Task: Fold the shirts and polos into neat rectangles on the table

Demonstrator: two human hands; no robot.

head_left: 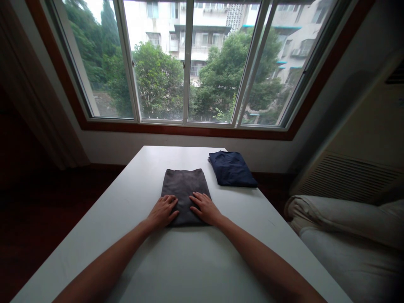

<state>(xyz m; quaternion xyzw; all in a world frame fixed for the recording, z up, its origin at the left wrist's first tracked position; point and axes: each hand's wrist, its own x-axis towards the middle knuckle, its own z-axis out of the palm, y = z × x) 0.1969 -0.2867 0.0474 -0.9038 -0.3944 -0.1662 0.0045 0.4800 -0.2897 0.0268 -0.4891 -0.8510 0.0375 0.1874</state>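
- Folded dark grey cloth (186, 183): we find it lying flat on a white table (195, 269), near the middle of the tabletop's width, its outline roughly rectangular.
- Left hand (162, 210): open, palm down, fingers a little apart, resting on the left edge of the grey cloth toward its near corner. We see nothing gripped.
- Right hand (205, 207): also open and palm down, laid over the right edge opposite, fingers pointing inward and away. Nothing gripped here either; we note a strip of bare cloth between the two hands.
- Folded navy cloth (232, 169): beyond and to the right of the grey one, apart from it, at the table's right edge by the far corner. We make out creases on top.
- Window (186, 63): past the table's far end, sliding panes in a brown surround; through it we see trees (159, 80) and a pale building (208, 19).
- Sides: we record a curtain (53, 109) at left, pale bulky fabric (350, 252) at right, a slatted panel (344, 176) behind it.
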